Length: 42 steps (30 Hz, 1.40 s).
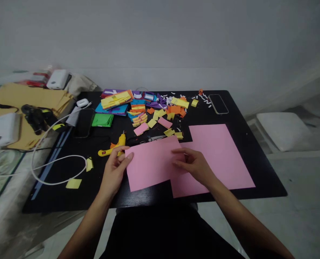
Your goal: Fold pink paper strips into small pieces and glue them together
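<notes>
A pink paper sheet is held up slightly tilted over the near part of the black table. My left hand pinches its left edge, thumb on top and fingers behind. At the right edge, my right hand has its thumb and fingers closed on the paper. Larger pink paper lies flat under and beside my right hand. A yellow glue gun rests just beyond my left hand. Behind the held sheet are scissors, partly hidden by it.
Colourful paper scraps and folded stacks cover the table's back. Phones lie at right and left. A white cable loops at left near yellow scraps. Brown envelopes sit on the left-hand surface.
</notes>
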### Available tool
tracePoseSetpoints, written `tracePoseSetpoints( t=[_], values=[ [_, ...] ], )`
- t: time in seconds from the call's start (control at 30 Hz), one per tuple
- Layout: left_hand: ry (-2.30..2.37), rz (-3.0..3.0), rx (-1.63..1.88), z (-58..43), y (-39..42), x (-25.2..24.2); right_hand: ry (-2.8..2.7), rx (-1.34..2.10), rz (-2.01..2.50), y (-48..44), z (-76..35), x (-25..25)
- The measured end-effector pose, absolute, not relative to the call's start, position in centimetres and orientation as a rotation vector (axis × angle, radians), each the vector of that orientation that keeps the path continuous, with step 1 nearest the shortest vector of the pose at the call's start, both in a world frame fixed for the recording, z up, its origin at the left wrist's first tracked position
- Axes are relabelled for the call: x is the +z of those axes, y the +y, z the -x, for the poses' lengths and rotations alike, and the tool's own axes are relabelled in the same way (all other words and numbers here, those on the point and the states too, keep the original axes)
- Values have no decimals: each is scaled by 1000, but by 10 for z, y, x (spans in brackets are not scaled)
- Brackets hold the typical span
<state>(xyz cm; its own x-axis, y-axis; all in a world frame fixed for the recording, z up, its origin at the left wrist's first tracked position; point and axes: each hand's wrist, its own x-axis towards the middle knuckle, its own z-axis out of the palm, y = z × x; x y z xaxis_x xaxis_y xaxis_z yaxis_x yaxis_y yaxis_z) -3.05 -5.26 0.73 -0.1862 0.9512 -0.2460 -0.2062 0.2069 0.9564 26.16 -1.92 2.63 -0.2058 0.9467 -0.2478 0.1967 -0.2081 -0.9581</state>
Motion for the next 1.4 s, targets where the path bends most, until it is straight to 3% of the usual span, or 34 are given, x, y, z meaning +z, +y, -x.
tracePoseSetpoints(
  t=[0.33,0.6,0.7,0.9,1.17,1.4],
  values=[
    [1473,-1321,1165,31,-65,6,-1393,1250,1406,-24,-259,16],
    [1527,-1626,1339,30,-67,10,-1448,1126,1291,-21,-262,18],
    [1428,-1689,1303,33,-68,17,-1403,1202,1304,-20,-264,21],
    [974,-1654,899,33,-61,28,-1316,1409,1270,-16,-260,30],
    [1172,-2099,904,-5,-45,13,-1696,1812,957,21,-247,16],
    [1334,-2411,635,-17,-64,-29,-2055,1159,1208,15,-243,-11]
  ],
)
